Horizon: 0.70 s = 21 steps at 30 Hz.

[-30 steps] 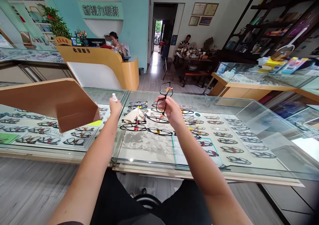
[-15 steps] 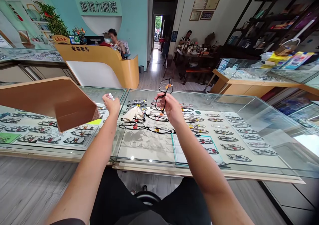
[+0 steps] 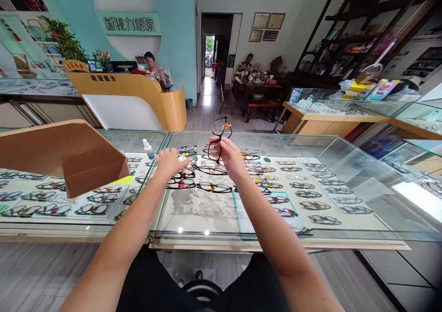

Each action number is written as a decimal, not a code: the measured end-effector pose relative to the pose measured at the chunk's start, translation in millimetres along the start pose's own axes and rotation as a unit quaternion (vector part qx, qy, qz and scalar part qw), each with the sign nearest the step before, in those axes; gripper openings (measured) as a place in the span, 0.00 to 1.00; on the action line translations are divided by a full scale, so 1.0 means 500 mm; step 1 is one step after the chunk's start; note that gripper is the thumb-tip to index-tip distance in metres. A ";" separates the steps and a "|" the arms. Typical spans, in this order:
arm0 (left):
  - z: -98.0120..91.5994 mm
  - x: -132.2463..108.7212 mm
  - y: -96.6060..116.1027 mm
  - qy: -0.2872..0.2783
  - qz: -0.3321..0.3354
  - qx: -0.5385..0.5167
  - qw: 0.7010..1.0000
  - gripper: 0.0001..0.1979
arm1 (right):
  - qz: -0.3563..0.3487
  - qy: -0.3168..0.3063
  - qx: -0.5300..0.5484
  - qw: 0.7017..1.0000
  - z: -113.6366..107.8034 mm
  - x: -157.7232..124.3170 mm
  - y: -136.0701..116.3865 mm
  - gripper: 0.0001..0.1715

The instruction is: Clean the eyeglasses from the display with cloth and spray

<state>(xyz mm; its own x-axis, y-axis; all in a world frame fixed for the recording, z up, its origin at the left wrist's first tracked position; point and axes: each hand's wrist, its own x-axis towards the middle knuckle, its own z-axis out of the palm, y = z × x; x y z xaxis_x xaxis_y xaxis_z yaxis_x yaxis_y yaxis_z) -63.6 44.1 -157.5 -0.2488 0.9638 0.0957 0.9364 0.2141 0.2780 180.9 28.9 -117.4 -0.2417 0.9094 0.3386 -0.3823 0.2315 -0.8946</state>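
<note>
Holding one pair of glasses (image 3: 222, 127) over the case (image 3: 203, 220); my right hand (image 3: 232, 160) grasps it. Long axis near vertical, upper lens tipped slightly right. I count one bottle (image 3: 148, 149), standing just left of my left hand (image 3: 168, 162), plus one cloth (image 3: 189, 165) by its fingers. Can't tell if they grip it.

Between the forearms (image 3: 265, 210) the near strip of the glass counter (image 3: 203, 217) lies open, while a row of glasses (image 3: 214, 188) bars the far side, a spray bottle (image 3: 148, 150) and brown panel (image 3: 79, 151) obstruct the left, and room under the left hand (image 3: 170, 162) is hard to judge.
</note>
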 end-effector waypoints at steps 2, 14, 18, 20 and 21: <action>0.005 0.002 0.000 -0.009 0.004 0.005 1.000 0.27 | 0.001 0.001 -0.003 1.000 0.000 0.000 0.000 0.21; 0.013 0.004 0.003 0.021 0.038 -0.037 0.998 0.12 | 0.004 0.001 -0.017 1.000 0.002 -0.001 -0.002 0.23; 0.012 0.004 -0.001 0.024 0.072 -0.065 0.995 0.10 | 0.004 -0.002 -0.009 1.000 0.003 0.000 -0.004 0.22; 0.006 0.001 -0.002 0.033 0.099 -0.083 0.991 0.10 | 0.003 -0.001 -0.011 1.000 0.002 0.000 -0.004 0.22; 0.001 -0.002 -0.002 0.040 0.116 -0.095 0.988 0.10 | 0.003 0.000 -0.014 1.000 0.001 0.000 -0.005 0.21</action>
<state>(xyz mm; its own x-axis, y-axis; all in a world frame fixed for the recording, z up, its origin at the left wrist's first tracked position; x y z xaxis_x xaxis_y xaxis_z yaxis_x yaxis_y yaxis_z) -64.1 43.2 -158.3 -0.0578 0.9664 0.2503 0.9095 -0.0524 0.4125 181.5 28.0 -115.1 -0.2432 0.9113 0.3323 -0.3558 0.2349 -0.9045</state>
